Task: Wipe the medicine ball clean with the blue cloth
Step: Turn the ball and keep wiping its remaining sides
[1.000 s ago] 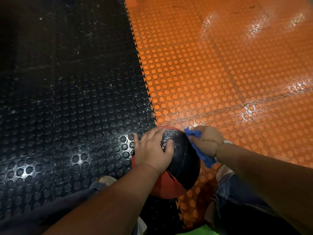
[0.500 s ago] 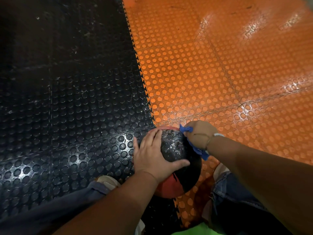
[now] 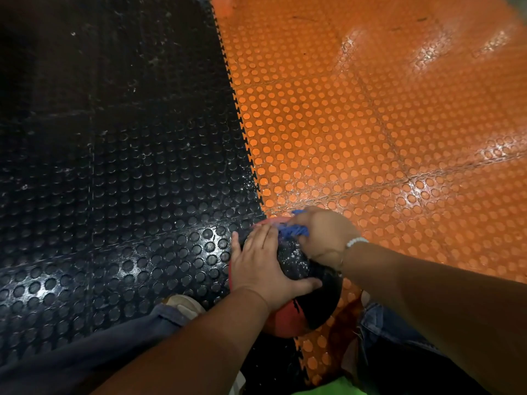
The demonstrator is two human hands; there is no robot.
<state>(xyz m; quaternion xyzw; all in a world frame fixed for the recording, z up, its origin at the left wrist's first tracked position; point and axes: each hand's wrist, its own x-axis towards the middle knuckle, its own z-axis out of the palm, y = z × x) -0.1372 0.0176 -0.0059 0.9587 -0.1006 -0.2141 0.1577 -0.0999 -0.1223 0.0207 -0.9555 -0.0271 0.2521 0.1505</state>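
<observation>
Left hand (image 3: pixel 262 269) is lying flat over the near-left side of the medicine ball (image 3: pixel 296 262), fingers straight and close together, pointing away from the person, thumb stretching right across the black panel. It is pressing on the ball rather than gripping it. The right hand (image 3: pixel 322 238) is bunching the blue cloth (image 3: pixel 293 230) in its curled fingers and pressing it against the far top of the ball, just beside the left hand's fingertips. A crumpled blue wad is showing between the two hands, and a small blue tip is poking out on the far side. That hand is blurred, so how much of the cloth is touching the ball is hard to tell. The ball, black with red sections, is sitting on the floor between the person's legs, right over the toothed seam where the black studded mat (image 3: pixel 114 195) is meeting the orange studded mat (image 3: pixel 370 124). Whitish specks are dotting the black panel in the gap between the hands. A pale beaded bracelet (image 3: pixel 356 241) is circling the right wrist. Near the ball's lower left, the toe of a light shoe (image 3: pixel 185 305) is peeking out from under a dark trouser leg (image 3: pixel 85 352), while blue jeans (image 3: pixel 385 332) are showing at its lower right, under the right forearm. Light is glinting off both mats.
</observation>
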